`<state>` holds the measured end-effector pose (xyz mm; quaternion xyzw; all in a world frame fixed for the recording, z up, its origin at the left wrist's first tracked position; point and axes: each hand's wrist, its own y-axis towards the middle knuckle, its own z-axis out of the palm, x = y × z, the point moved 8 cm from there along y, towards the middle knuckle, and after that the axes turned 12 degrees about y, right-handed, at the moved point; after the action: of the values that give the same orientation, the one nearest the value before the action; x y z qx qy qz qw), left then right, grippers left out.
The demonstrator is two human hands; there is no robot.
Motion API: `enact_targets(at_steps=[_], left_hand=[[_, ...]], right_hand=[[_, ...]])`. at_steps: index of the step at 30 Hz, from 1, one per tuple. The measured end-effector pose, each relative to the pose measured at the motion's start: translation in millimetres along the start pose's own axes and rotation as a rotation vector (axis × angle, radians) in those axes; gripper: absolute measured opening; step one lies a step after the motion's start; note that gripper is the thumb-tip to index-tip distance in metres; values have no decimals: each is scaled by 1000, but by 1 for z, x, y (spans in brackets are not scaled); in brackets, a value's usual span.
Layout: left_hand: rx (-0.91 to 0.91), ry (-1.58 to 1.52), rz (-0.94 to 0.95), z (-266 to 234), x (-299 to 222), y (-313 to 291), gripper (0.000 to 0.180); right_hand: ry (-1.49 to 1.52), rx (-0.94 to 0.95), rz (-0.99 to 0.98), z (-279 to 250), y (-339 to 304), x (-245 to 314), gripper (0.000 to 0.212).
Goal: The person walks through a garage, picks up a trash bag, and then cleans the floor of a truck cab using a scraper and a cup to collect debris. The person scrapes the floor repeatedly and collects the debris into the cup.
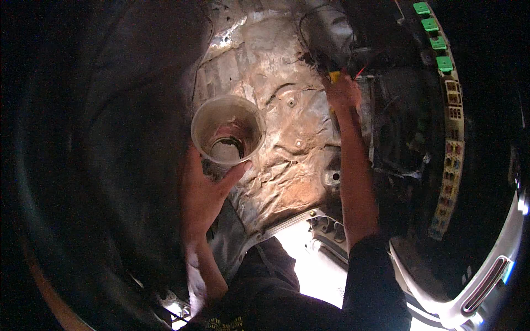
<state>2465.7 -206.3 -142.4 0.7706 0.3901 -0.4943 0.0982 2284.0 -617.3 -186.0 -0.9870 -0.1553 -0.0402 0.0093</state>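
Observation:
In my left hand (207,193) is a translucent plastic tub (197,129), round and open at the top, tilted so that I look down into it. My fingers wrap round its lower side and the thumb lies along the near rim. A reddish patch and a dark ring show inside. Farther off to the right, my right hand (344,96) is closed around something yellow (334,76). Only a little of that yellow thing shows past my fingers, so its kind is unclear. Under both hands spreads the bare, stained metal floor (292,121) of a vehicle.
A curved fuse panel (454,146) with green relays (430,25) and several small coloured fuses runs down the right side. Dark wiring and trim crowd the area beyond my right hand. A perforated metal sill (287,223) crosses near my body, with bright light behind it.

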Motion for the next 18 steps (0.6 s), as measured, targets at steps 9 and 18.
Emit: enact_targets(at_steps=[9,18], left_hand=[[14,-73,-82,3,13,4,88],[-2,-57,-46,3,15,1,91]], right_hand=[[106,116,-223,40,90,-8,88],[111,-447,153,-91,-23,-45,68]])
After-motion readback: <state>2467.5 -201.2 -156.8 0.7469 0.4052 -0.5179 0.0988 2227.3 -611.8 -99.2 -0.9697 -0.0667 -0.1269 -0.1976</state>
